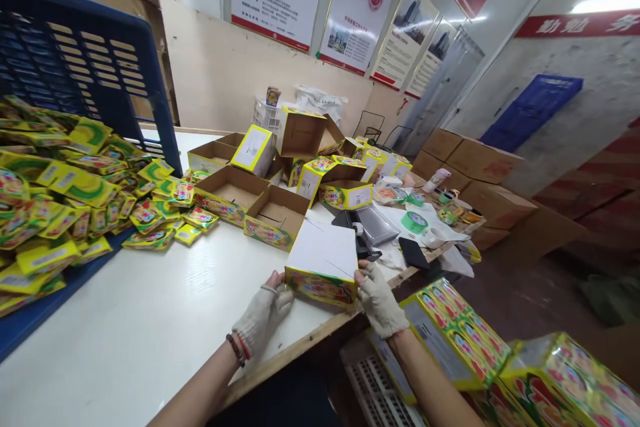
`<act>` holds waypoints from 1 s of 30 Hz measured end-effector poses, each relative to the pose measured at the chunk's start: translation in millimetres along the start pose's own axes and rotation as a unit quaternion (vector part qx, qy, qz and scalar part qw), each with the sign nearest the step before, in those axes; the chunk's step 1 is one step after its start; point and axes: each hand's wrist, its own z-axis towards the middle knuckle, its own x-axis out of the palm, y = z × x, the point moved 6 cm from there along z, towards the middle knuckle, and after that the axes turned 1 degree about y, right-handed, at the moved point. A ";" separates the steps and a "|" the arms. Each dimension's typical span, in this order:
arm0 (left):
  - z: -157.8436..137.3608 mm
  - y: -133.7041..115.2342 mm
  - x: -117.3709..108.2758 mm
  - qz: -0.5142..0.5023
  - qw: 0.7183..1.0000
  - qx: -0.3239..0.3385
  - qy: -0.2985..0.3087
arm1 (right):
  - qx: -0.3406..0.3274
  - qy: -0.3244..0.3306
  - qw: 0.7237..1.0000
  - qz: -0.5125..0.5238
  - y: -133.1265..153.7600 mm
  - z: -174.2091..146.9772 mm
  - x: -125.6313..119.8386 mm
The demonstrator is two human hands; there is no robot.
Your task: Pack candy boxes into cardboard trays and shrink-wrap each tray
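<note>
A yellow printed carton (323,250) rests near the table's front edge, its plain white face up and its colourful side toward me. My left hand (264,310), in a white fingerless glove, grips its left front corner with thumb and fingers. At the right front corner my right hand (379,297), gloved alike, closes on the carton's side. Just behind stands an open cardboard tray (273,213), and another open tray (227,190) adjoins it on the left. More yellow cartons (310,180) are heaped beyond.
A blue crate (165,113) at left spills many small yellow packets (90,193) onto the white table (195,300). Green tape (414,222) and a black phone (413,253) lie at right. Packed yellow cartons (455,333) stand below right; brown boxes (480,160) are stacked behind.
</note>
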 end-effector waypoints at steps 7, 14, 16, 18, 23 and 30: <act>-24.4 -21.4 -9.8 0.103 0.994 0.004 -0.043 | -0.013 0.103 0.994 -0.045 65.6 -32.0 -1.3; -69.5 -17.5 -16.9 0.163 0.983 -0.081 -0.021 | -0.258 0.289 0.869 -0.307 106.4 -59.0 81.7; -83.5 -24.9 -40.1 0.251 0.963 -0.045 -0.083 | -0.282 0.256 0.852 -0.359 87.5 -51.5 98.4; -96.6 -36.9 -63.3 0.323 0.935 0.027 -0.142 | -0.272 0.187 0.841 -0.428 67.3 -40.2 101.4; -114.4 -29.9 -108.7 0.264 0.940 0.041 -0.212 | -0.141 0.076 0.826 -0.540 45.7 -20.3 76.6; -124.4 -47.0 -141.4 0.051 0.948 0.110 -0.293 | -0.363 0.273 0.743 -0.492 104.7 -80.4 83.2</act>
